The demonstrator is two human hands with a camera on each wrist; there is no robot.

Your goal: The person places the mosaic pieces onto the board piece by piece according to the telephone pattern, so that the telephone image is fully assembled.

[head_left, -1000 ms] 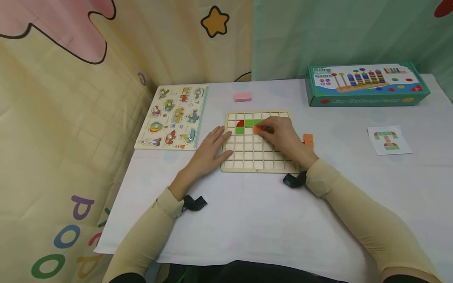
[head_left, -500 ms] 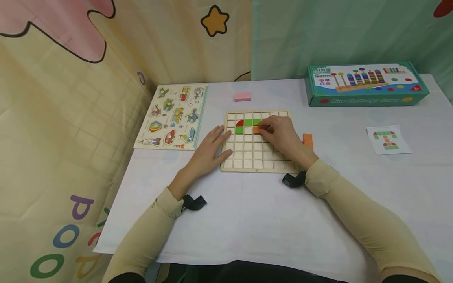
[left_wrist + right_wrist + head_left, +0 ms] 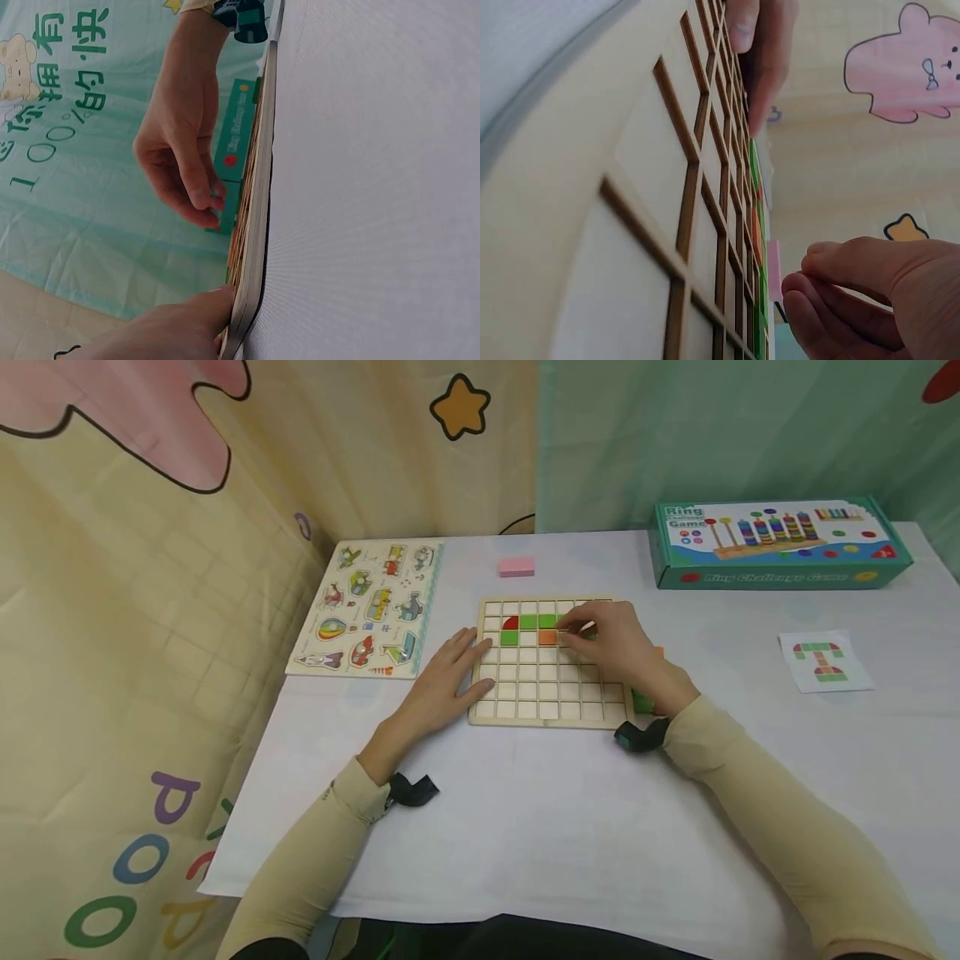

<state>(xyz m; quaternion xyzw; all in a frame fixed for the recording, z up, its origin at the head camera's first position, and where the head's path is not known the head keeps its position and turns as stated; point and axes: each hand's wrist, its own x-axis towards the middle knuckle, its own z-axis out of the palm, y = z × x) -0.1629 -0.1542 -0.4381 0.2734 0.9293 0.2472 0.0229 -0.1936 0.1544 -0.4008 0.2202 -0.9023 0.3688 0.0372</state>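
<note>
A wooden grid board (image 3: pixel 528 722) lies on the white table. In its upper rows sit a red quarter-round tile (image 3: pixel 511 623), several green tiles (image 3: pixel 528 622) and an orange square tile (image 3: pixel 548 637). My left hand (image 3: pixel 442 681) rests at the board's left edge with fingers spread, its thumb over the frame. Above the upper right of the grid hovers my right hand (image 3: pixel 618 639); its fingers bend loosely with the thumb near them. Nothing shows between those fingertips in the left wrist view, where the right hand (image 3: pixel 184 142) appears from the side.
Partly behind the right wrist, orange (image 3: pixel 659 652) and green blocks (image 3: pixel 642 702) lie beside the board. A pink block (image 3: pixel 517 567) sits behind it. A picture puzzle (image 3: pixel 367 610) lies left, a pattern card (image 3: pixel 827 662) right, and a green game box (image 3: pixel 783 578) at the back right.
My right hand has let go of the orange tile and drawn slightly right, uncovering the tile in its cell. A green block beside the board now shows. The left hand stays put.
</note>
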